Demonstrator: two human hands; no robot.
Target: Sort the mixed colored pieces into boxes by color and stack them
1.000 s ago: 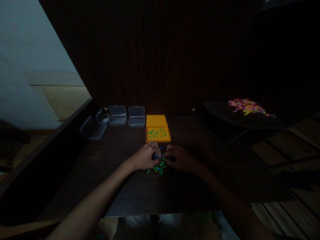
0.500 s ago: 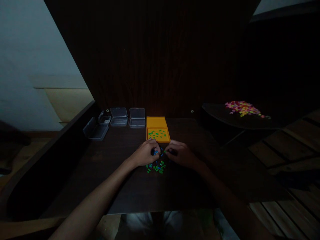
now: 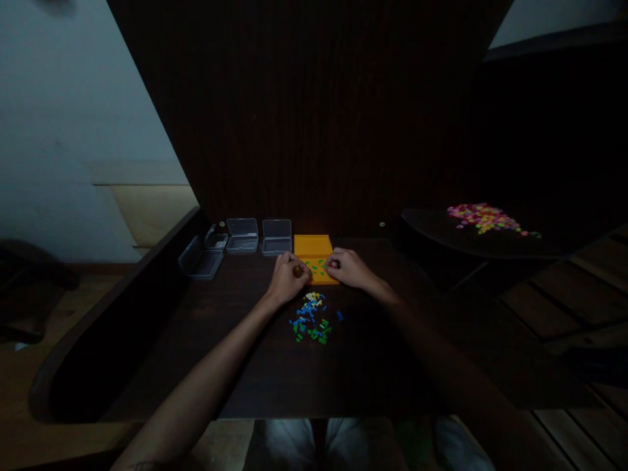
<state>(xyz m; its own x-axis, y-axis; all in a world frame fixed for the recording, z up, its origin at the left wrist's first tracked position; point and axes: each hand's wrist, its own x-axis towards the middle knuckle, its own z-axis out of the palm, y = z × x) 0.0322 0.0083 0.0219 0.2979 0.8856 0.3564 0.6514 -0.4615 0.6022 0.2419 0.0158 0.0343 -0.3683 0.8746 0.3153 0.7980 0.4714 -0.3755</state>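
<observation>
A yellow box (image 3: 313,244) lies with its lid folded back, and small green pieces (image 3: 314,271) are scattered in its tray. Over the tray's left side, my left hand (image 3: 288,277) is pinched; whatever its fingertips hold is too small to make out. My right hand (image 3: 351,267) reaches over the right side, thumb and finger closed at what looks like a small green piece. In front of the box is a loose pile of small blue pieces (image 3: 305,315), with green ones nearer me and pale yellow ones (image 3: 312,298) at the far end. One blue piece (image 3: 340,315) lies apart, to the right.
Several clear plastic boxes (image 3: 277,246) with raised lids stand at the back left of the dark table (image 3: 245,386). A raised side panel (image 3: 118,320) borders the left. On a curved shelf (image 3: 426,226) at right sits a heap of pink and yellow pieces (image 3: 483,217).
Both hands have moved forward from the pile to above the yellow box's tray, uncovering the blue and pale yellow pieces. The camera view has shifted slightly.
</observation>
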